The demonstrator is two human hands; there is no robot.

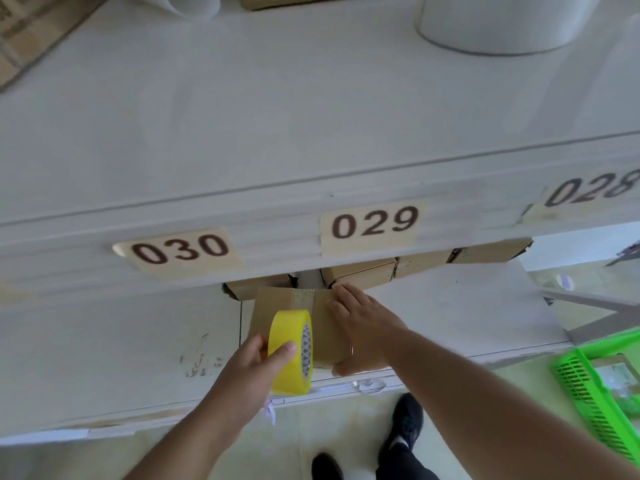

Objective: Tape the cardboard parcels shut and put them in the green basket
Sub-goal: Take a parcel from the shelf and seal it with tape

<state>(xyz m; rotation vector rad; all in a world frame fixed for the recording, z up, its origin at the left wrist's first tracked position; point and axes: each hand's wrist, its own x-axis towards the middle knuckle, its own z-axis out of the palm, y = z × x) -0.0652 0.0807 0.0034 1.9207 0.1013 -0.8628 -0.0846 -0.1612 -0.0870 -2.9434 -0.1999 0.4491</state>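
Nearest the camera, two black shoes [403,427] stand on the pale tiled floor [346,420]. To the right, a bright green slatted plastic basket [588,393] sits at the picture's edge with a cardboard parcel partly visible inside it.

Above the shoes, the left hand [256,368] grips a round roll of yellow packing tape [289,351], its thumb curled over the roll's outer face and the other fingers wrapped behind it. The roll stands on edge, touching the near left part of a small brown cardboard parcel [277,306] that rests on the white lower shelf [121,341]. A strip of clear tape runs across the parcel's top. The right hand [360,327] lies on the parcel's right side, fingers straight and spread over the top, thumb against the near edge.

Just behind the parcel, several more brown cardboard boxes [363,271] sit in a row under the white upper shelf [311,133], whose front edge carries tan number labels [372,225] reading 030, 029 and 028.
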